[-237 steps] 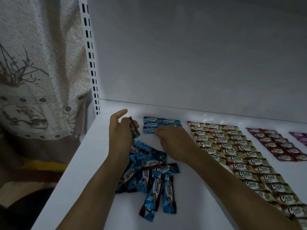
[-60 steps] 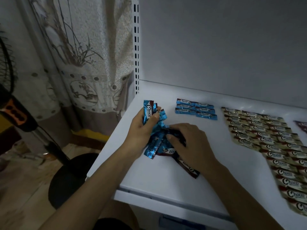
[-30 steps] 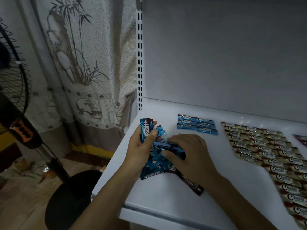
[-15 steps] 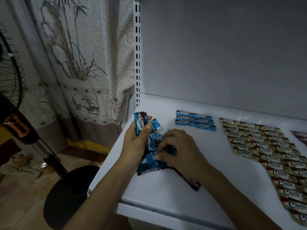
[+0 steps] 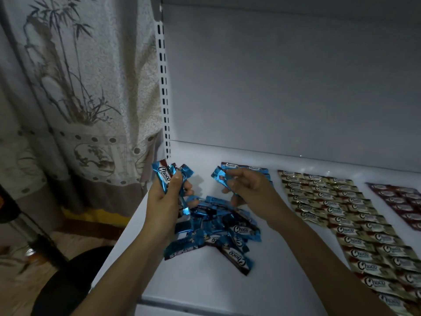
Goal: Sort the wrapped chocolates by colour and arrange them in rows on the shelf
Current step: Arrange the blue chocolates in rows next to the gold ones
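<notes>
The head camera looks down on a white shelf [image 5: 205, 290] in dim light. The left hand [image 5: 167, 201] is raised above the shelf's left part, fingers and thumb curled round a bundle of blue chocolates [image 5: 170, 177] that stands upright out of the fist, one wrapper's "Choco" lettering facing the camera. The right hand [image 5: 249, 193] hovers just to the right of it, apart from it, pinching a single blue chocolate [image 5: 219, 176] between thumb and fingertips (the other fingers hang loosely curved).

Below and between the two hands a loose heap of blue chocolates [image 5: 218, 233] lies on the shelf, wrappers crossing at all angles. Behind the right hand, near the back panel [image 5: 284, 87], a short blue row [image 5: 247, 168] lies flat, partly hidden by the fingers. To the right, the gold chocolates [image 5: 341, 215] run in neat rows from the back toward the front edge, and farther right the dark red chocolates [image 5: 401, 201] lie in rows cut off by the frame.

A slotted upright [image 5: 164, 87] stands at the shelf's left rear corner. Left of it hangs a curtain [image 5: 79, 87] printed with bamboo, and a dark round base [image 5: 68, 283] sits on the floor below.
</notes>
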A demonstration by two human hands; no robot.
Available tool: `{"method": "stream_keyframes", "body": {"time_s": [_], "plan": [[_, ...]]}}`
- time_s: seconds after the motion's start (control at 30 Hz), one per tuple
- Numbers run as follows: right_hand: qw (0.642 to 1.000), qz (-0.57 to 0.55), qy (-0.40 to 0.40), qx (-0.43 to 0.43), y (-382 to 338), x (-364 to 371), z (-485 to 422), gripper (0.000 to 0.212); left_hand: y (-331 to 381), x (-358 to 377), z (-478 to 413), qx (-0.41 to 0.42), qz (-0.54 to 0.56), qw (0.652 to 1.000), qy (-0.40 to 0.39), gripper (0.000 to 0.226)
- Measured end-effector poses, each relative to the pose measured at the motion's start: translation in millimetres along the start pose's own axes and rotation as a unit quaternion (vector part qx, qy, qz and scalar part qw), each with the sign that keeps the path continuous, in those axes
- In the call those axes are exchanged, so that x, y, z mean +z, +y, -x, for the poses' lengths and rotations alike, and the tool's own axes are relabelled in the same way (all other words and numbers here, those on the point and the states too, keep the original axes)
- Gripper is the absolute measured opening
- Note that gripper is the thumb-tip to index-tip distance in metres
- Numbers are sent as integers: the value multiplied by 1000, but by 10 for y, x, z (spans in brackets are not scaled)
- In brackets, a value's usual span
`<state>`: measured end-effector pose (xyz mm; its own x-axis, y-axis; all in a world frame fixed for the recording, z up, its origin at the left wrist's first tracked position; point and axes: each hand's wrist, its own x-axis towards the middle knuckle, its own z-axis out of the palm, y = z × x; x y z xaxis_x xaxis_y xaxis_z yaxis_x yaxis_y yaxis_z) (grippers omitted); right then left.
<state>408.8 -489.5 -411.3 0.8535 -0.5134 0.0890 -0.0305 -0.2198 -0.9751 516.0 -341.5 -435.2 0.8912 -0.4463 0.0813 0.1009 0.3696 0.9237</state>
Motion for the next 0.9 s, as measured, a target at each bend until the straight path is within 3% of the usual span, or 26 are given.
{"method": "stream_keyframes", "body": {"time_s": [0.07,0.13,0.23,0.37,0.6,0.9], "plan": [[999,-9,31,-14,73,-38,-84,20,45,92,-65,-1,-21,1000,-15,10],[987,51,107,-107,201,-45,-112,29,83,206,-137,1,-51,998,-34,11],[913,184,224,-287,381,-81,-80,25,81,366,-245,-7,-77,995,-58,8],[856,233,310,-341,452,-187,-75,19,-35,437,-248,2,-100,991,-92,10],[884,158,322,-300,462,-155,-41,31,-98,338,-250,1,-85,991,-102,16],[956,21,229,-184,407,24,-14,26,-99,351,-222,-6,-99,990,-102,12]]}}
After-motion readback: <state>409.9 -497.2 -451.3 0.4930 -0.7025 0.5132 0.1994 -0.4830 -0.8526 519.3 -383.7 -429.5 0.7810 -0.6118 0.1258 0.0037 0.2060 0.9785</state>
